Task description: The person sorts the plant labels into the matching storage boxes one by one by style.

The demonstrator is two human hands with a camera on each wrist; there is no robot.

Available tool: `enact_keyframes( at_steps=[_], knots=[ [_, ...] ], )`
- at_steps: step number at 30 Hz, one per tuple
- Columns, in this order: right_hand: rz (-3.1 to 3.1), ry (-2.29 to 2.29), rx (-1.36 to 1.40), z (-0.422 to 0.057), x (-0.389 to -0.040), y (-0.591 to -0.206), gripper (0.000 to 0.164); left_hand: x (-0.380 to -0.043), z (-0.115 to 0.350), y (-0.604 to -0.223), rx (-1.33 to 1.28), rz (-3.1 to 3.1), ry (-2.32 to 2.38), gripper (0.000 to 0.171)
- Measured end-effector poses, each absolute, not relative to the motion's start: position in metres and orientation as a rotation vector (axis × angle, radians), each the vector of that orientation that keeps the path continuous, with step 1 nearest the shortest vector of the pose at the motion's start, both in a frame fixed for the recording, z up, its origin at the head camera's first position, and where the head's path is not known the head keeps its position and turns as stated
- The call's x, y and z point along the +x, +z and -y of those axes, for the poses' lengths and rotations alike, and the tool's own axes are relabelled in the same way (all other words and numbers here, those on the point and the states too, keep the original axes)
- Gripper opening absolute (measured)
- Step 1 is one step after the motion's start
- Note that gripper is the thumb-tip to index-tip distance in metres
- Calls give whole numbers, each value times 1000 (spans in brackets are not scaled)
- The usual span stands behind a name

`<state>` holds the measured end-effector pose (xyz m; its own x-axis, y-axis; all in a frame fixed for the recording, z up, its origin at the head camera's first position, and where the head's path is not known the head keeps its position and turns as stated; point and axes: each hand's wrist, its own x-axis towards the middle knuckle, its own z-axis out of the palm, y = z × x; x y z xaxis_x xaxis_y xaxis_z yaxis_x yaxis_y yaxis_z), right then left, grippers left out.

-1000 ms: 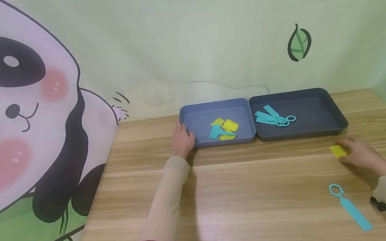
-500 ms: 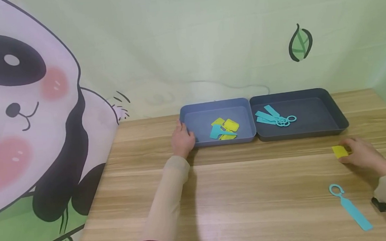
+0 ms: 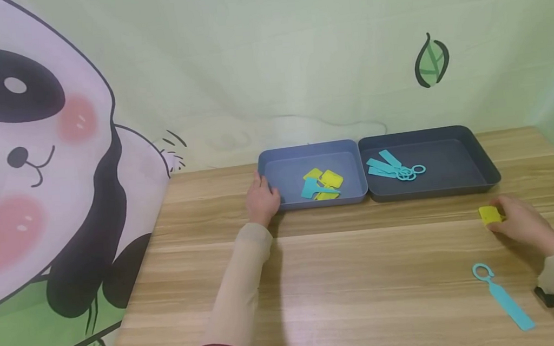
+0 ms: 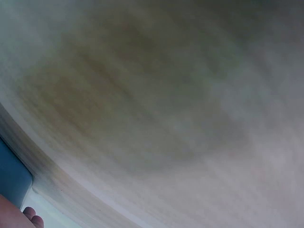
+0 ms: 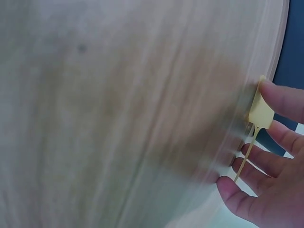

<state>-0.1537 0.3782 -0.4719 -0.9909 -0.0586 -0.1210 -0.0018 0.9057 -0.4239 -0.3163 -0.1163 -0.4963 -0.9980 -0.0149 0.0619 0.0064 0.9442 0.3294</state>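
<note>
In the head view, my left hand (image 3: 262,202) rests against the left end of the blue tray (image 3: 284,207), fingers along its outer side. Several yellow plant labels (image 3: 332,179) and one turquoise T-shaped label (image 3: 311,188) lie inside that tray. My right hand (image 3: 522,220) pinches a yellow plant label (image 3: 489,215) just above the table, in front of the dark tray. The right wrist view shows the label's flat head (image 5: 261,113) near the thumb and index finger, its thin stem running down past the other fingers.
The dark grey tray (image 3: 457,167) adjoins the blue one and holds several turquoise hook-ended tags (image 3: 394,166). Another turquoise hook-ended tag (image 3: 509,304) lies on the wooden table (image 3: 363,275) at front right. Behind the trays hangs a printed wall cloth (image 3: 326,55).
The yellow label has turned in my right hand's fingers, and the hand has shifted very slightly right and up. My left hand and the trays stay put.
</note>
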Motion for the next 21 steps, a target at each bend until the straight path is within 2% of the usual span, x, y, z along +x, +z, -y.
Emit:
enact_keyframes(
  at_steps=[15,21],
  knots=[
    [-3004,-735,-47,-380,-151,-471,17,-313,116,-492,5,3046,-503,54],
    [-3038,-816,-38,-380,-151,-471,11,-313,116,-492,6,3056,-483,54]
  ],
)
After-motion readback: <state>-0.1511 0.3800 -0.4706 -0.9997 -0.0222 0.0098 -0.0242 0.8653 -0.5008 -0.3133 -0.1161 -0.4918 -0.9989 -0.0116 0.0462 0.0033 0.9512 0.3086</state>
